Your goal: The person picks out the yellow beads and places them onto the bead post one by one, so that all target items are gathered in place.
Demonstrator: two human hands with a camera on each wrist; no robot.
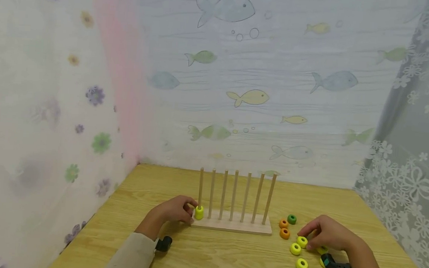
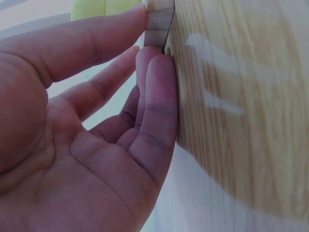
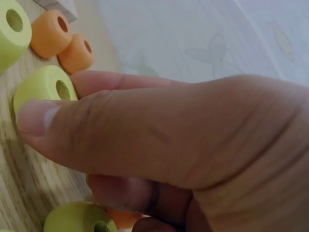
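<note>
Left hand steadies the peg rack; right hand pinches a yellow ring from the loose pile.

Left hand (image 1: 173,211), fingers straight, presses against the end of the pale wooden base board (image 1: 230,225) carrying seven upright wooden dowel pegs (image 1: 234,195); one yellow-green wooden ring (image 1: 199,212) already sits low on the first peg, at 3 o'clock of the fingertips. At 3 o'clock of the board lie two orange wooden rings (image 1: 284,229) and one dark green wooden ring (image 1: 292,219). Right hand (image 1: 327,235) has thumb and forefinger closed on a yellow wooden ring (image 1: 302,242), lying on the light oak-grain tabletop (image 1: 228,255); more yellow rings (image 1: 299,257) lie at 6 o'clock of it. Judgement: keep the board braced, lift the ring level, and centre its hole over a peg tip before releasing.
</note>
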